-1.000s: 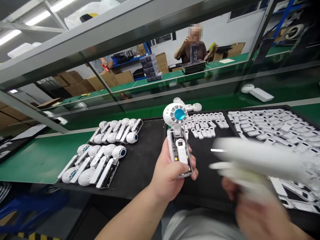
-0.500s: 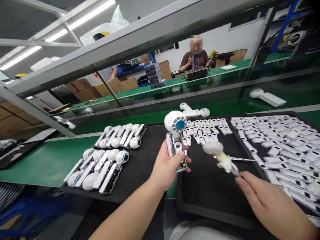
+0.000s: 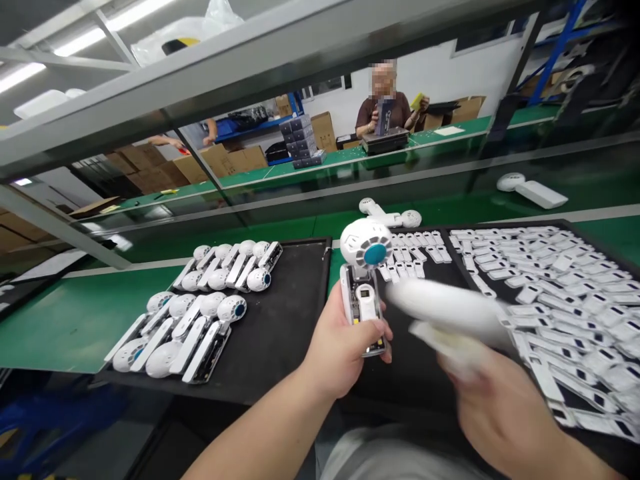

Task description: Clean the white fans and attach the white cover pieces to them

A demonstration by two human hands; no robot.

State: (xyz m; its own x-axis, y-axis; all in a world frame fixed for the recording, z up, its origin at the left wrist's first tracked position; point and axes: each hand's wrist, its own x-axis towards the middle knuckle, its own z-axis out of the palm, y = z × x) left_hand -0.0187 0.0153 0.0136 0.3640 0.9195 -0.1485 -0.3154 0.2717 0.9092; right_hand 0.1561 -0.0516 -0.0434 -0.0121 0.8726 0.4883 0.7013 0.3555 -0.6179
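The left hand [image 3: 340,350] grips a white handheld fan [image 3: 364,243] upright, fingers wrapped around its opened body, just off the right edge of a black mat [image 3: 320,280] carrying rows of similar fans [image 3: 190,320]. The right hand [image 3: 500,407] is motion-blurred beside it, under a blurred white piece [image 3: 445,310], so its fingers cannot be made out. White casing panels [image 3: 565,300] crowd a second black mat [image 3: 565,222] toward the right.

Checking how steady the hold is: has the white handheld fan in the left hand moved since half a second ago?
Yes, slightly rightward: the white handheld fan now sits closer to the white unit lying on the green bench beyond.
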